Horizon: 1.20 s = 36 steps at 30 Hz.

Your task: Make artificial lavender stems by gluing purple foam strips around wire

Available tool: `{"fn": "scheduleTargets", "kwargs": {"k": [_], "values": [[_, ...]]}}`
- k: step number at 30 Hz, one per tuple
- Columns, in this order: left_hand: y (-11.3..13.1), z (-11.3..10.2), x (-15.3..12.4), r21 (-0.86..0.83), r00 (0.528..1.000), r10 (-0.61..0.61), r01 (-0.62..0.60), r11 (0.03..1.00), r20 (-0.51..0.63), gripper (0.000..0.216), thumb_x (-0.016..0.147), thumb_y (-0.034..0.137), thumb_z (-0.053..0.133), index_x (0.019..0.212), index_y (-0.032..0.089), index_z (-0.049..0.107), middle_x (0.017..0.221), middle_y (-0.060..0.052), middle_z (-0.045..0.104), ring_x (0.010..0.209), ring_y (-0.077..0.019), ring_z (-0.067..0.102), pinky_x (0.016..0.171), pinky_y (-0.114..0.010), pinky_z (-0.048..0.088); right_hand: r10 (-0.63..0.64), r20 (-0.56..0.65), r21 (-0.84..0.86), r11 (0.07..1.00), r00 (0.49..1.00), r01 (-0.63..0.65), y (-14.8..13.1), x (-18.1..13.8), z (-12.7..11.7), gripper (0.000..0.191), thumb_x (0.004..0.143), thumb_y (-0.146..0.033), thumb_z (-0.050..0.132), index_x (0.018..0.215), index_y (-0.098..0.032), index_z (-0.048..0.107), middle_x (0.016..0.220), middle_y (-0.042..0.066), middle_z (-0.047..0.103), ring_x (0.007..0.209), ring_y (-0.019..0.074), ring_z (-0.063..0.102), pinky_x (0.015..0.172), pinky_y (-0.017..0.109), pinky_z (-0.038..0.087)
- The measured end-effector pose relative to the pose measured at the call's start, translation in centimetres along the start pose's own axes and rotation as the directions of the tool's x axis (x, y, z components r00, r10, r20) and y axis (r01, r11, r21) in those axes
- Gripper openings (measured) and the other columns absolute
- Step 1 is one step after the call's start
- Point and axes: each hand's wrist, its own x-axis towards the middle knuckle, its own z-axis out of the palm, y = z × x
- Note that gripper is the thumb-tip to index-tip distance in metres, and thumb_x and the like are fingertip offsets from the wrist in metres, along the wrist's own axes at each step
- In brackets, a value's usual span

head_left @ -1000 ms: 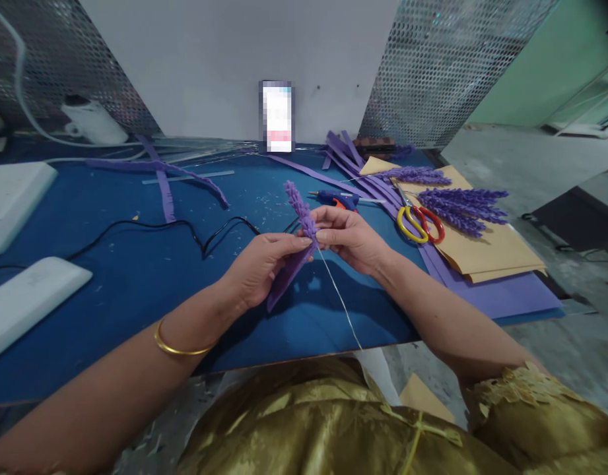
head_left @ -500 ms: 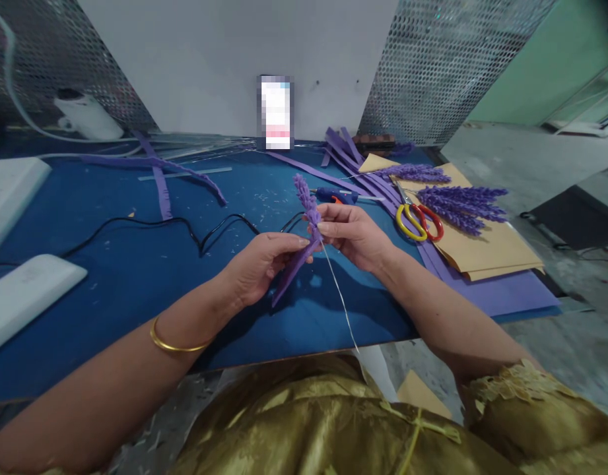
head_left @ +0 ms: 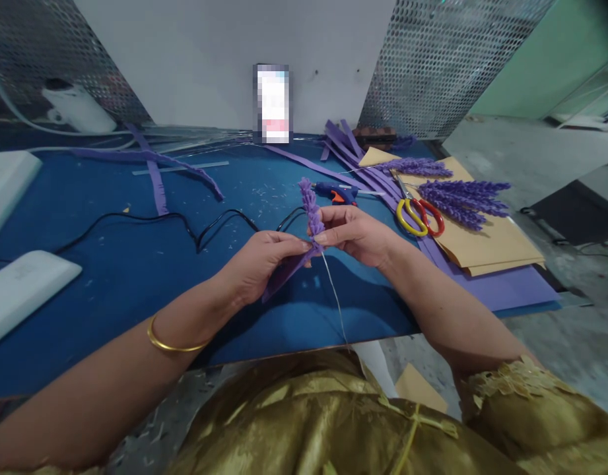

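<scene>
Between my hands is a purple paper lavender sprig (head_left: 310, 206), upright and slightly tilted, with a thin pale wire stem (head_left: 336, 293) hanging below it. My right hand (head_left: 356, 234) pinches the lower part of the sprig between thumb and fingers. With thumb and fingertips, my left hand (head_left: 264, 262) grips a purple paper strip (head_left: 286, 276) that joins the sprig at its base. Some fingertips of both hands are hidden behind the paper. Just behind my right hand lies a blue glue gun (head_left: 336, 191) with an orange trigger.
Scissors (head_left: 418, 218) with yellow and red handles rest by finished lavender sprigs (head_left: 465, 198) on brown paper (head_left: 492, 247). Purple strips (head_left: 158, 181) lie at left and back. A black cable (head_left: 197, 241) crosses the blue table (head_left: 150, 277). A phone (head_left: 272, 105) stands against the back panel.
The left hand has moved slightly right, closer to the sprig's base. The strip's free end has swung lower left, and the sprig stands straighter.
</scene>
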Motion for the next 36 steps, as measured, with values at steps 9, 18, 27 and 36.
{"fn": "scheduleTargets", "kwargs": {"k": [9,18,27,36], "values": [[-0.4,0.4,0.2,-0.035,0.999,-0.029,0.028,0.999,-0.045,0.020,0.065,0.036,0.077,0.062,0.017,0.076,0.062,-0.006,0.070,0.053,-0.0122,0.055,0.054,-0.025,0.040,0.002,-0.078,-0.003,1.000,0.997,-0.002,0.6,0.3,0.4,0.017,0.064,-0.016,0.078,0.072,-0.015,0.063,0.067,-0.002,0.064,0.063,0.0100,0.059,0.065,0.023,0.047],[-0.3,0.3,0.0,-0.091,0.998,0.044,-0.048,0.995,-0.047,0.015,0.061,0.032,0.082,0.066,0.018,0.078,0.067,-0.005,0.071,0.063,-0.0148,0.061,0.063,-0.026,0.046,-0.046,-0.099,-0.004,0.999,0.994,0.046,1.2,0.5,0.7,0.019,0.067,-0.021,0.078,0.069,-0.017,0.060,0.066,-0.002,0.062,0.063,0.0121,0.060,0.067,0.026,0.048],[-0.2,0.3,0.1,-0.070,0.996,0.042,-0.048,0.996,-0.080,0.017,0.059,0.032,0.085,0.066,0.018,0.078,0.071,-0.005,0.072,0.067,-0.0149,0.062,0.066,-0.026,0.047,-0.040,-0.106,0.018,0.999,0.994,0.042,1.3,0.7,0.7,0.022,0.069,-0.032,0.081,0.078,-0.016,0.067,0.070,-0.003,0.061,0.060,0.0082,0.049,0.061,0.023,0.042],[-0.2,0.2,0.1,-0.103,0.998,0.006,-0.013,0.995,-0.063,0.018,0.062,0.031,0.082,0.071,0.016,0.079,0.072,-0.006,0.074,0.068,-0.0147,0.064,0.067,-0.024,0.048,-0.066,-0.157,-0.019,0.998,0.985,0.064,1.3,0.7,0.9,0.014,0.069,-0.023,0.077,0.074,-0.016,0.065,0.069,-0.003,0.060,0.061,0.0079,0.050,0.062,0.023,0.039]]}}
